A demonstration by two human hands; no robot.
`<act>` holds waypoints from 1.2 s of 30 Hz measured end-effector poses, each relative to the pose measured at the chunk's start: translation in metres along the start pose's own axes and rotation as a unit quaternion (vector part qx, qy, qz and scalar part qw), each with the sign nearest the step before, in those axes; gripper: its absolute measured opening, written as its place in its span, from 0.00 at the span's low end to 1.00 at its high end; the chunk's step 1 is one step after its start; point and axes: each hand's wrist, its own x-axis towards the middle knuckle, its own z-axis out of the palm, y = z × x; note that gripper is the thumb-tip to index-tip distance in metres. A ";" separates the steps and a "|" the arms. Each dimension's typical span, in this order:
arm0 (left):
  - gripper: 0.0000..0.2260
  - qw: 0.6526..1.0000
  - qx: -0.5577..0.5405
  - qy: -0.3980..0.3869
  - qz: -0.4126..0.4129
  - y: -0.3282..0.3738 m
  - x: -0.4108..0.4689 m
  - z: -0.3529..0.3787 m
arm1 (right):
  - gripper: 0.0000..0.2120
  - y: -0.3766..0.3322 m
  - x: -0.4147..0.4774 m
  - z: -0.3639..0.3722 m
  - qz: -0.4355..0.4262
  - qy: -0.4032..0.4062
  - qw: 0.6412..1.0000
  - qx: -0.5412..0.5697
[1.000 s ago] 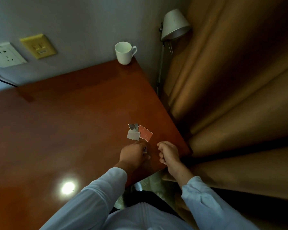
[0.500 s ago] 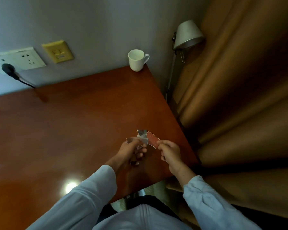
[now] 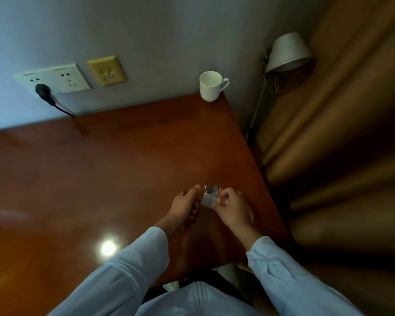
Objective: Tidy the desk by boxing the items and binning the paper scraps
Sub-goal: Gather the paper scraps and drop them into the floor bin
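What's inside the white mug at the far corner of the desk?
Only the pale inner wall of the mug shows; nothing sticks up above the rim. The near wall hides its bottom.

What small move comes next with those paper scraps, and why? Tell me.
Probably lift the paper scraps clear of the desk: the right hand pinches them, the left hand is close beside them, and no bin is in view.
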 end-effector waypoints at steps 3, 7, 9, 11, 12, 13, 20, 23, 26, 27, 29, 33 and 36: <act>0.19 1.000 -0.005 0.007 0.001 0.004 0.002 -0.001 | 0.10 -0.003 0.002 0.001 -0.007 0.009 0.999 -0.044; 0.16 1.000 -0.017 0.008 -0.005 0.008 0.007 0.001 | 0.09 -0.006 0.005 0.002 0.004 0.007 0.998 -0.055; 0.15 1.000 -0.023 0.003 -0.009 0.009 0.011 0.002 | 0.08 -0.005 0.006 0.002 0.006 0.004 0.998 -0.056; 0.14 1.000 -0.019 0.006 -0.010 0.011 0.014 0.002 | 0.07 -0.005 0.008 0.003 0.005 -0.003 0.999 -0.045; 0.14 1.000 -0.017 0.010 -0.007 0.011 0.016 0.002 | 0.07 -0.004 0.009 0.003 0.005 -0.011 0.999 -0.032; 0.15 1.000 -0.017 0.013 -0.005 0.011 0.018 0.003 | 0.07 -0.004 0.009 0.002 0.006 -0.020 1.000 -0.017; 0.17 0.999 -0.014 0.038 -0.005 0.015 0.029 0.006 | 0.14 -0.006 0.004 0.001 0.005 -0.030 0.999 -0.038; 0.17 0.999 -0.017 0.039 0.004 0.013 0.032 0.008 | 0.10 -0.008 0.006 0.002 0.006 -0.039 0.998 -0.050; 0.12 0.997 0.023 0.071 0.027 0.011 0.037 0.008 | 0.09 -0.010 0.010 0.000 0.013 -0.056 0.998 0.011; 0.10 0.996 0.040 0.074 0.035 0.012 0.038 0.009 | 0.09 -0.012 0.011 -0.001 0.028 -0.069 0.995 0.069; 0.07 0.994 0.066 0.073 0.054 0.014 0.038 0.010 | 0.09 -0.015 0.010 -0.006 0.074 -0.085 0.975 0.191; 0.09 0.981 0.167 0.054 0.085 0.015 0.042 0.011 | 0.03 -0.015 0.009 -0.020 0.170 -0.039 0.921 0.348; 0.19 0.958 0.261 0.034 0.113 0.013 0.044 0.013 | 0.08 -0.012 0.009 -0.028 0.223 -0.012 0.850 0.476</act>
